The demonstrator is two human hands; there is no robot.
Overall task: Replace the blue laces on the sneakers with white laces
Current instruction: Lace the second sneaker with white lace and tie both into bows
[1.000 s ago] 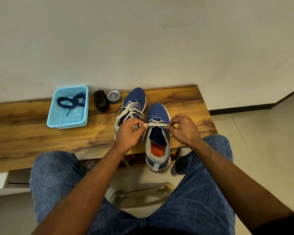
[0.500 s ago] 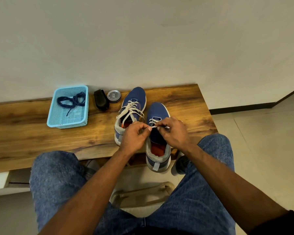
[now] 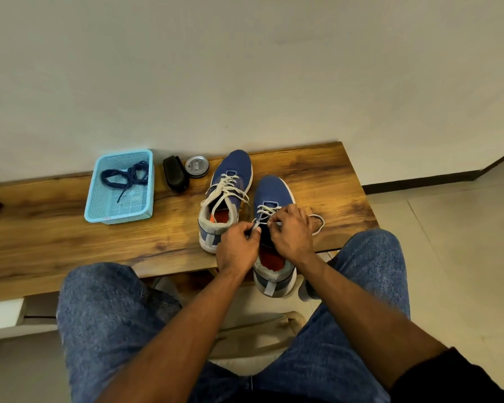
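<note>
I see the right sneaker on the bench, long axis toe at twelve, heel at six overhanging the edge. Left hand and right hand, fingers pinching its white lace, have closed together since earlier; a loop now trails toward three.

legs: blue denim jeans | forearms: bare | right upper arm: black sleeve edge

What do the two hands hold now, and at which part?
Both hold the white lace of the right sneaker: left hand near its tip, right hand mid-length.
</note>
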